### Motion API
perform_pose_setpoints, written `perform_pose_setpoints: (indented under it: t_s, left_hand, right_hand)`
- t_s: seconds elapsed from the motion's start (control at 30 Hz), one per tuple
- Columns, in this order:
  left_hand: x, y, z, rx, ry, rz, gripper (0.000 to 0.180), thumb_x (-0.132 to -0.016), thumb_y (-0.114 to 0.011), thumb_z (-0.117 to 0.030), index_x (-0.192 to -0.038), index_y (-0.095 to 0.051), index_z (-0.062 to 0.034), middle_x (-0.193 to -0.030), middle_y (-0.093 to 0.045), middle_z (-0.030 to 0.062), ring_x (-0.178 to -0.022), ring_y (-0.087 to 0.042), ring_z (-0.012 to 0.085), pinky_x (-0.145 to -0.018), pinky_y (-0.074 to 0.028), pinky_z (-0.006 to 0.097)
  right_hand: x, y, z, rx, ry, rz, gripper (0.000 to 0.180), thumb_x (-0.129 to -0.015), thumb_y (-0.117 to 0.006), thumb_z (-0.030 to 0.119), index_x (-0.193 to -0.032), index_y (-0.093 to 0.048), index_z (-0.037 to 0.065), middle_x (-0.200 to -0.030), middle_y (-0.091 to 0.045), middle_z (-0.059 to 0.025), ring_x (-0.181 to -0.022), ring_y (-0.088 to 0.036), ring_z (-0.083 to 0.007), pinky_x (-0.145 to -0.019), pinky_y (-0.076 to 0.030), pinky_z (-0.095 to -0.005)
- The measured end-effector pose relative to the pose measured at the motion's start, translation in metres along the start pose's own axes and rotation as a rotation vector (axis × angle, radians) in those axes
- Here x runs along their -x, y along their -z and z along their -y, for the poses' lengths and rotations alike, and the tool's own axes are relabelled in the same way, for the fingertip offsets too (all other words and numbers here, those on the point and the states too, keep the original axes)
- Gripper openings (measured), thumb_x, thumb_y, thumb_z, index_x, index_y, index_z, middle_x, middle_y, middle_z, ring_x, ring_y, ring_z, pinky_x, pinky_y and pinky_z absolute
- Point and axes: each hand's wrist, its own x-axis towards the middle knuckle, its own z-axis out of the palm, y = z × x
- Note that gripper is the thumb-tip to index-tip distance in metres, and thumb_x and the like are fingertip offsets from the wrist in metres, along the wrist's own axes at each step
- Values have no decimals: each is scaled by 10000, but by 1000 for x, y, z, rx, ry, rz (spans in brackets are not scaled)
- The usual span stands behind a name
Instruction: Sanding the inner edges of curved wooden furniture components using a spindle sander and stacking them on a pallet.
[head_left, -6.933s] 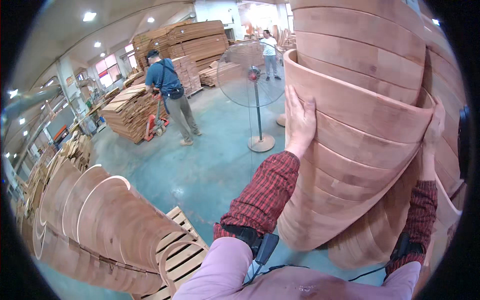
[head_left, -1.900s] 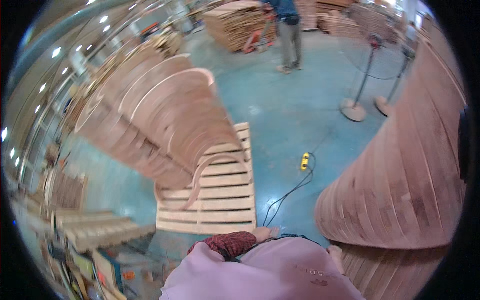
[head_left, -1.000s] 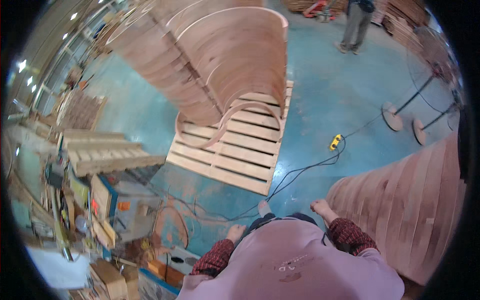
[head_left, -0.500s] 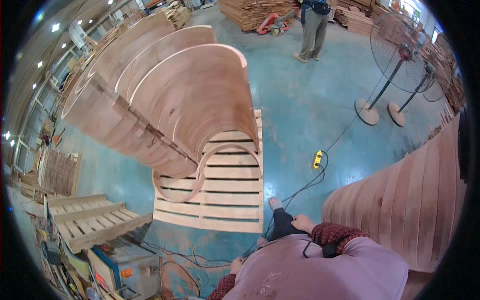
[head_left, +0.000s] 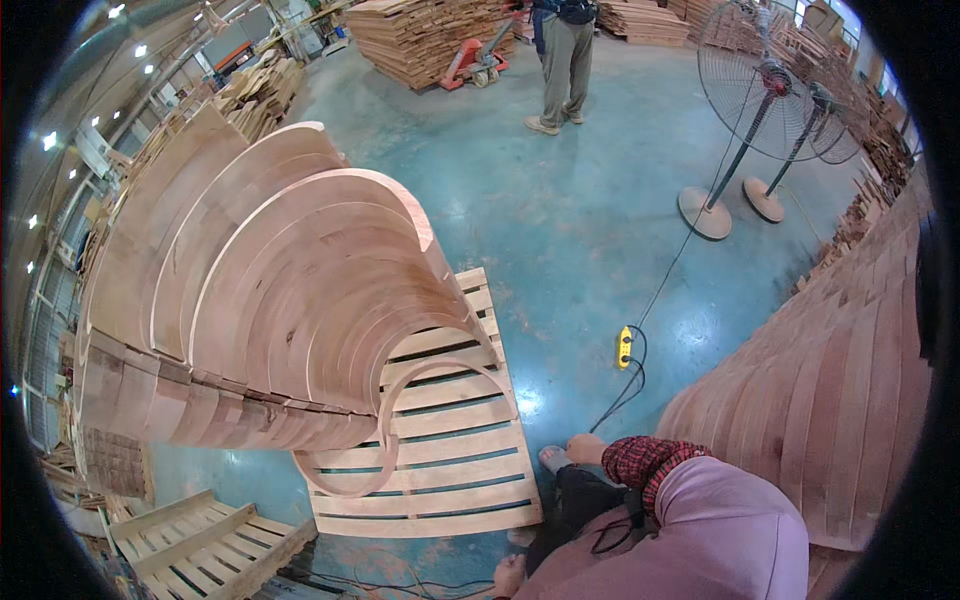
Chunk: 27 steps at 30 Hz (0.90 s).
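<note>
The left stack (head_left: 310,290) of curved wooden panels stands upper left of both the right grip (head_left: 586,449) and the left grip (head_left: 509,573), well apart from them. The right stack (head_left: 800,430) rises to the right of the right grip, near its plaid sleeve (head_left: 650,458). Under the left stack, the pallet (head_left: 460,470) reaches nearest to the left grip, its near edge just above that hand in view. An S-shaped strip (head_left: 390,455) rests on its slats. A yellow power strip (head_left: 625,347) lies on the floor (head_left: 540,230) ahead of the right grip. The right grip shows its back beside a foot (head_left: 553,459), fingers hidden; the left is partly covered by the shirt (head_left: 690,540). Whether either is clenched or loose I cannot tell.
</note>
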Motion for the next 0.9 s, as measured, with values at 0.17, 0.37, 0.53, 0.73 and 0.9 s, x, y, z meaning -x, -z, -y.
perform_pose_setpoints:
  t_s: [0.17,0.37,0.53,0.73,0.9]
  left_hand:
    - [-13,-52,54,-58,-101,-50,262,-974,-639,-284,-1079,-725,-60,-948,-701,198,-892,-671,413,-812,-513,588]
    - [-41,-60,67,-156,230,76,428,-959,-673,-350,-1204,-677,0,-1114,-717,225,-1019,-656,458,-906,-519,528]
    - [-61,-50,70,-254,262,-133,399,-943,-684,-292,-1243,-667,-29,-1208,-705,160,-1100,-628,408,-963,-484,530]
    - [-62,-61,105,-84,274,-249,305,-906,-717,-213,-1162,-704,-47,-1206,-710,117,-1092,-617,373,-970,-451,525]
    - [-57,-58,113,-94,251,-291,271,-878,-734,-174,-1122,-722,-56,-1192,-717,101,-1046,-630,353,-938,-459,501]
  right_hand:
    - [-30,9,44,-45,-148,-41,573,-932,-548,535,-999,-782,17,-995,-739,-275,-995,-719,-451,-871,-577,-533]
    - [-152,-69,60,-15,-184,-165,402,-895,-636,376,-1001,-722,-2,-1020,-729,-290,-985,-712,-470,-870,-581,-528]
    - [-324,-142,55,-208,-155,-537,528,-912,-688,405,-1238,-582,4,-1105,-687,-328,-1044,-662,-528,-877,-539,-570]
    - [-425,-151,66,-265,-157,-664,630,-895,-714,374,-1345,-557,-39,-1252,-634,-305,-1136,-640,-480,-966,-522,-522]
    - [-459,-154,28,-228,-309,-853,592,-916,-705,397,-1341,-576,5,-1321,-602,-253,-1197,-623,-460,-1017,-510,-520]
